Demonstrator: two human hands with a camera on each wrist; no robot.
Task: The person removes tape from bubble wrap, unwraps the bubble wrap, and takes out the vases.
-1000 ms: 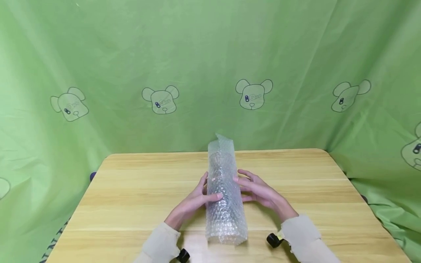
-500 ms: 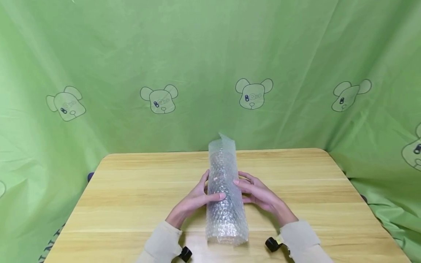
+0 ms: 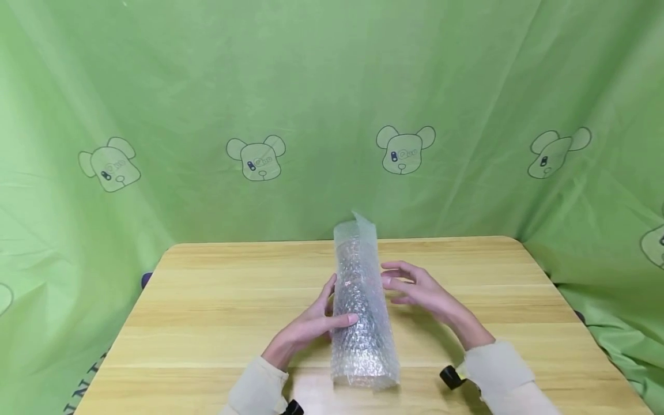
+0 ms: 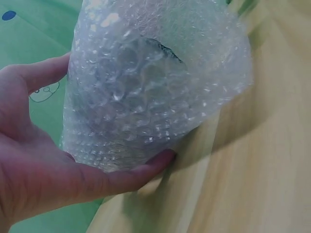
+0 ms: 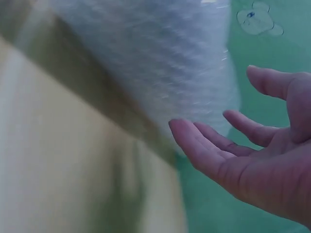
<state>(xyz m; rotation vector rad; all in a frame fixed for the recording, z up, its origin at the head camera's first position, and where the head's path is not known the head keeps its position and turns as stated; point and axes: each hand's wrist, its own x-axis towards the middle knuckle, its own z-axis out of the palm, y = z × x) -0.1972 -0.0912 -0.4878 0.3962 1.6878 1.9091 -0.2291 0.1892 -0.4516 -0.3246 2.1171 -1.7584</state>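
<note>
On one table (image 3: 233, 300), one bubblewrap roll (image 3: 362, 276), left fingers (image 3: 327, 288) gripping; right fingers (image 3: 402, 266) beside

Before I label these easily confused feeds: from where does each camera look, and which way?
Head: on the head, facing forward and down at the bubble-wrap roll, table and green sheet; left grip, right grip and sleeves show.
Left wrist: on that wrist, facing the roll close up; only the left grip shows.
Right wrist: on that wrist, facing the roll; only the right grip shows.
Both wrist views share roll, table and sheet.
</note>
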